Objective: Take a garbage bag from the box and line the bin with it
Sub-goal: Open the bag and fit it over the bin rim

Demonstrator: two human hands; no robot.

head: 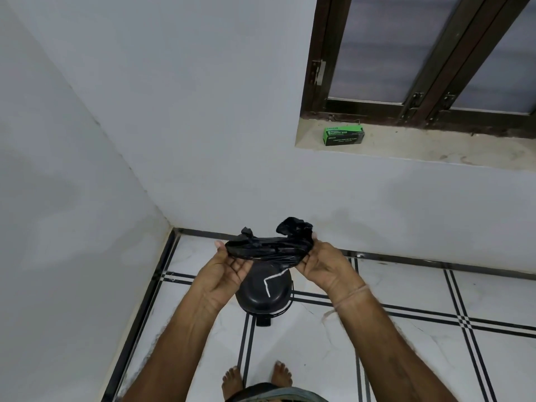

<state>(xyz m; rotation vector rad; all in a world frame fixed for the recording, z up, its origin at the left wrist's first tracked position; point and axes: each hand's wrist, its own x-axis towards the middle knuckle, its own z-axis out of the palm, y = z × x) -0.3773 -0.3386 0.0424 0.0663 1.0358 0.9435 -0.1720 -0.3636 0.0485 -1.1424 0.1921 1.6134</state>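
Note:
A crumpled black garbage bag (269, 248) is stretched between both hands at mid-frame. My left hand (229, 271) holds its left end, palm up. My right hand (324, 268) grips its right end, where a bunched tuft sticks up. Directly below the bag on the floor stands the black pedal bin (262, 294), lid shut, a white scratch across the lid and the pedal at its near side. The green garbage bag box (344, 136) lies on the window sill at the upper right, well away from both hands.
The bin sits near a room corner, white walls to the left and behind. The floor has white tiles with black lines (435, 314). A dark-framed window (420, 59) is above the sill. My bare feet (255, 378) stand just in front of the bin.

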